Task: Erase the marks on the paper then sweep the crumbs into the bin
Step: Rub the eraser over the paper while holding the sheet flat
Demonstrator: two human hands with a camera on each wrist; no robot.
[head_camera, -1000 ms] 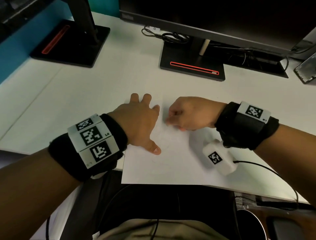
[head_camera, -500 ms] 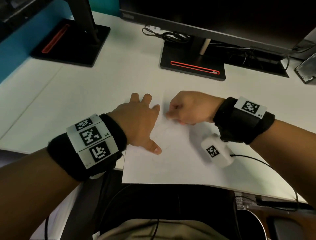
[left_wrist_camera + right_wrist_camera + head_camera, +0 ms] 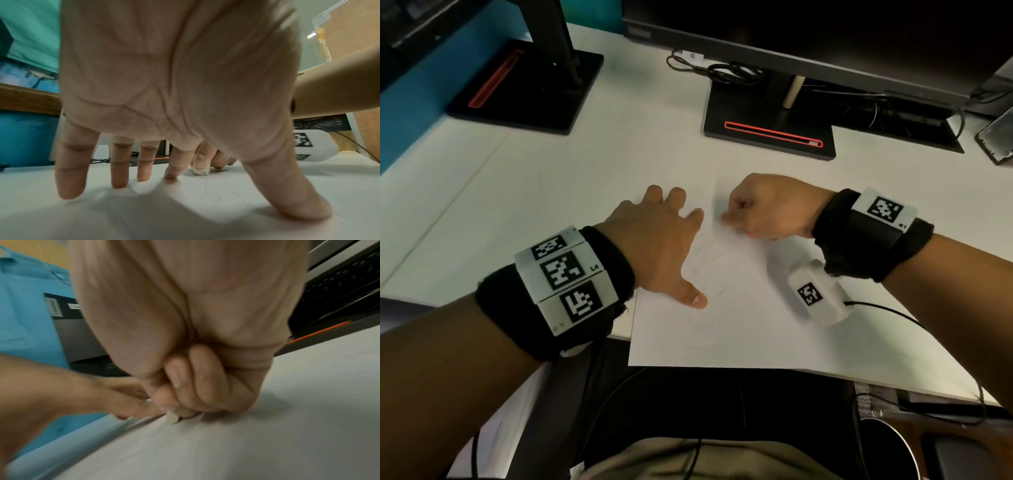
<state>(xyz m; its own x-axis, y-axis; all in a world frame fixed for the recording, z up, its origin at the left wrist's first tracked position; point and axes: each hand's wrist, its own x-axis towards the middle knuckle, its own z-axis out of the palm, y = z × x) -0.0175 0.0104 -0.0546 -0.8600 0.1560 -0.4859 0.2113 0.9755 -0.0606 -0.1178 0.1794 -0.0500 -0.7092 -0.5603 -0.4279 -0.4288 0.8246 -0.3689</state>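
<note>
A white sheet of paper (image 3: 750, 329) lies at the desk's near edge, with faint pencil loops (image 3: 709, 270) near its middle. The loops also show as thin lines (image 3: 216, 193) in the left wrist view. My left hand (image 3: 654, 246) lies flat with spread fingers on the paper's left part, thumb pressing down. My right hand (image 3: 763, 209) is curled and pinches a small white eraser (image 3: 172, 418), whose tip touches the paper near its top edge. The eraser (image 3: 202, 171) sits just beyond my left index finger. No bin or crumbs can be made out.
Two black monitor stands (image 3: 767, 133) (image 3: 524, 92) with red slots stand at the back of the white desk (image 3: 551, 178). Cables (image 3: 722, 73) lie behind the middle stand. A cord (image 3: 893, 313) runs from my right wrist camera off the desk's right side.
My right hand with the eraser has slid away from me, up the paper towards its top edge. The left hand has stayed flat in place.
</note>
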